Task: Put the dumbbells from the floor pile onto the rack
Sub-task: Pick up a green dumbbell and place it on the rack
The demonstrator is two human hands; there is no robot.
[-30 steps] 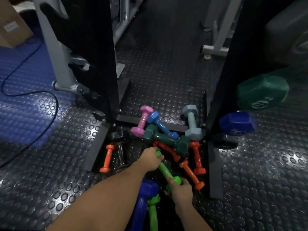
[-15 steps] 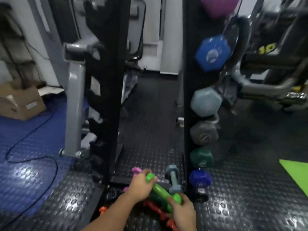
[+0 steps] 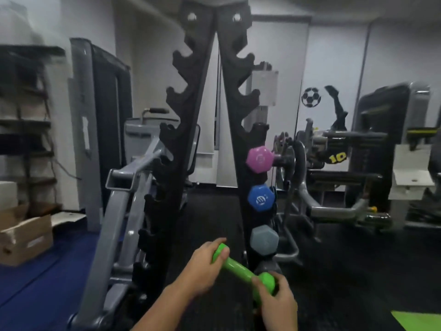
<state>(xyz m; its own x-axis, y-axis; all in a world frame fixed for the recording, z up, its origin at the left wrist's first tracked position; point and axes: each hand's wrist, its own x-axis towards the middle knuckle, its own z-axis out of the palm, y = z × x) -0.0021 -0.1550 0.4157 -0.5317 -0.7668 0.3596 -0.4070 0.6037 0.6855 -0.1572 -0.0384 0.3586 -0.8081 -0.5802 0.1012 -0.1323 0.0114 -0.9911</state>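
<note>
A bright green dumbbell (image 3: 238,267) is held low in front of the rack, tilted down to the right. My left hand (image 3: 202,268) grips its upper left end and my right hand (image 3: 278,304) grips its lower right end. The black A-frame rack (image 3: 191,111) rises ahead with two notched uprights. Its right upright carries a pink dumbbell (image 3: 260,159), a blue dumbbell (image 3: 261,198) and a grey dumbbell (image 3: 263,238). The notches on the left upright and the upper ones on the right are bare. The floor pile is out of view.
A grey machine frame (image 3: 117,225) leans just left of the rack. Cardboard boxes (image 3: 26,240) sit on the blue floor at the left. More gym machines (image 3: 338,187) stand to the right, and a green mat corner (image 3: 417,320) shows at the bottom right.
The view has swung up from the floor pile to the rack. Both hands have lifted the green dumbbell off the pile and raised it in front of the rack.
</note>
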